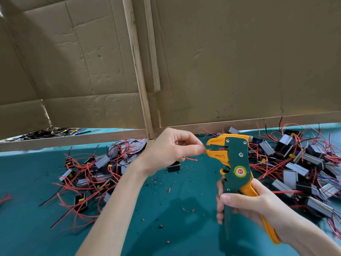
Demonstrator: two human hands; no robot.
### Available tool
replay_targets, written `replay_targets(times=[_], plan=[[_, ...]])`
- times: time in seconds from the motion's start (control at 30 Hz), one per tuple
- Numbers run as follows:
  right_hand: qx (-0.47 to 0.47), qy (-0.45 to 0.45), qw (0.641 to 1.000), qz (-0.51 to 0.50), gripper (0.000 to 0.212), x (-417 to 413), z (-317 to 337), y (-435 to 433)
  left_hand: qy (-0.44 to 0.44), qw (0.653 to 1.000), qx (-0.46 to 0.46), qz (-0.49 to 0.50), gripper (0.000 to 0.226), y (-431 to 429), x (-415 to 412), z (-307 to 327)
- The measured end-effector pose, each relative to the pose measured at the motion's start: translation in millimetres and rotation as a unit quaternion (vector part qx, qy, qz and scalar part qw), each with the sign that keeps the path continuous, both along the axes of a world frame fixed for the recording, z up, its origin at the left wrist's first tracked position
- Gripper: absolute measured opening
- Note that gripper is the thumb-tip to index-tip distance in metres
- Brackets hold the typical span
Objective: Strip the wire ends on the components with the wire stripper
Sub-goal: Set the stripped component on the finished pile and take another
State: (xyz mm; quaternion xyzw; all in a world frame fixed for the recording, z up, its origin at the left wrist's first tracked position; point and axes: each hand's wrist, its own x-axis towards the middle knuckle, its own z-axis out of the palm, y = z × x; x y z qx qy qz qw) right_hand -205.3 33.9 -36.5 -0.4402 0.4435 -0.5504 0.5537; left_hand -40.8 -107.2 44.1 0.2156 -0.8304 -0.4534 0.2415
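My right hand (pixel 245 202) grips the handles of a green and orange wire stripper (pixel 234 159), held upright with its orange jaws pointing left. My left hand (pixel 173 150) pinches a thin wire between thumb and fingers and holds its end in the jaws. Below that hand hangs a small black component (pixel 173 166), partly hidden by it. A second red wire end (pixel 191 159) sticks out to the right under my thumb.
Piles of black and grey components with red wires lie on the teal table cover (pixel 166 228), one pile at the left (pixel 96 172) and one at the right (pixel 299 167). Small red insulation bits (pixel 168 190) dot the cover. Cardboard walls (pixel 239 61) stand behind.
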Motion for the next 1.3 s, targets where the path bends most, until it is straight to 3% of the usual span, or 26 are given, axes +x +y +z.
replay_targets(times=[0.23,0.4,0.6,0.8,1.0,1.17,1.3], plan=[[0.009,0.037,0.998,-0.041,0.045,16,-2,0,-0.021,1.0,0.018,-0.016,0.011,-5,3,-2],[0.02,0.054,0.987,-0.149,0.045,28,-13,-5,-0.039,0.998,0.04,-0.017,0.014,-8,1,-7],[-0.006,-0.132,0.989,-0.07,0.021,18,-5,-11,-0.03,0.998,-0.04,0.038,0.022,-10,-5,-15],[-0.018,-0.124,0.99,-0.068,0.018,11,-5,-11,0.056,0.986,-0.092,0.131,0.026,-15,-16,-27],[0.0,-0.134,0.989,-0.065,0.018,10,-8,-14,0.036,0.997,-0.026,0.062,0.023,-19,-16,-32],[0.001,-0.126,0.991,-0.052,0.015,7,-10,-15,0.05,0.998,-0.032,0.029,0.027,-19,-15,-30],[-0.004,-0.114,0.993,-0.03,0.032,3,-15,-16,0.056,0.998,0.021,0.023,0.033,-24,-18,-38]])
